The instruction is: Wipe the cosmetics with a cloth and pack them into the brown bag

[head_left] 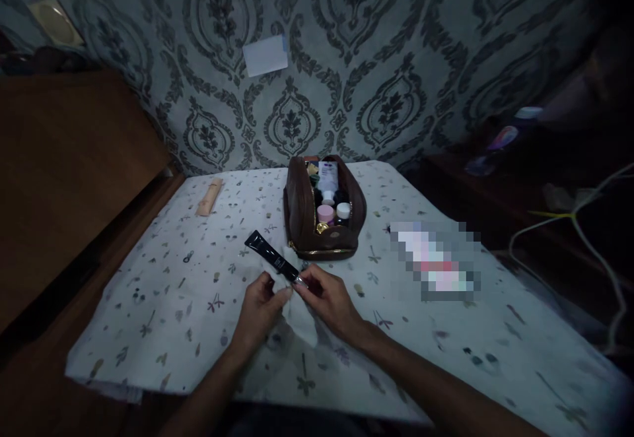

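Between my hands, over the front middle of the table, is a black cosmetic tube [271,256] with a shiny end toward me. My right hand [329,298] is closed, pinching the tube at that end. In the closed fingers of my left hand [262,302] is a white tissue [300,318], which lies against the tube and hangs down between the hands. Just beyond them stands a brown toiletry bag [301,202], unzipped at the top. Inside it are a white tube [328,176], a pink-lidded jar [325,214] and a white-capped bottle [343,210].
A beige tube [209,197] lies at the table's back left. A pixelated item [436,259] lies at right. Patterned cloth [173,305] covers the table, with a wooden cabinet [69,179] at left. A purple bottle [505,138] and a white cable [601,252] are beyond the right edge.
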{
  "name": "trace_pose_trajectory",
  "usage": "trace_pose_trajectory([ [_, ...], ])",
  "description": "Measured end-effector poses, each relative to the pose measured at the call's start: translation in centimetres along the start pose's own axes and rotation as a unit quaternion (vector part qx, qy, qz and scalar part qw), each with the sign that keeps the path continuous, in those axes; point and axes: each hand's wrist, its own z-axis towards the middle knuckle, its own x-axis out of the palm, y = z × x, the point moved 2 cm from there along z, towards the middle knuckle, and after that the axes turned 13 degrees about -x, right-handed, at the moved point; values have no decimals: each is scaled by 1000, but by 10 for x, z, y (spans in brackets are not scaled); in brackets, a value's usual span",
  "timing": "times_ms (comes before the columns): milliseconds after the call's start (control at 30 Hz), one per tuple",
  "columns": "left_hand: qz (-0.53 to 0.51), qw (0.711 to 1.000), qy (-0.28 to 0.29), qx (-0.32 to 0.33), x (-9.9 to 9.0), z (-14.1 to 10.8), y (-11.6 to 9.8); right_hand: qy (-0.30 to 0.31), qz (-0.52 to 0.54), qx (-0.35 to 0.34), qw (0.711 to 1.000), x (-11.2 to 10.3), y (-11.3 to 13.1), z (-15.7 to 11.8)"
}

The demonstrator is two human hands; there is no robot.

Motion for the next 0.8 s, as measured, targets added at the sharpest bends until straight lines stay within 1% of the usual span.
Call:
trace_pose_trajectory([
  [100, -30, 1000, -5, -10, 0, 3, -5, 15, -46, -70, 996, -2, 6, -2],
  [167, -41, 999, -5, -17, 1, 3, -8, 26, -61, -82, 994, -3, 11, -3],
  [233, -50, 998, -10, -23, 1, 4, -12, 33, -64, -73, 995, -6, 16, -5],
  [300, -64, 997, -34, -20, 2, 3, -19, 44, -58, -55, 996, -7, 20, -9],
  [367, -84, 995, -61, -5, 3, 3, -27, 62, -48, -34, 996, -8, 23, -14],
  [433, -93, 993, -73, 12, 4, 2, -33, 80, -40, -14, 996, -9, 25, -20],
  [500, -78, 994, -75, 21, 5, 0, -38, 106, -40, -14, 993, -12, 29, -22],
  [567, -22, 997, -66, 34, 5, -2, -42, 122, -52, -30, 991, -19, 37, -19],
  [600, 19, 997, -54, 45, 5, -3, -45, 114, -60, -39, 991, -24, 43, -16],
  [667, 112, 991, -13, 75, 8, -5, -50, 58, -60, -44, 995, -37, 56, -7],
  [733, 191, 976, 37, 101, 13, -7, -55, -9, -28, -40, 999, -50, 68, 2],
  [800, 240, 960, 78, 120, 19, -7, -56, -38, 13, -49, 998, -59, 76, 9],
])
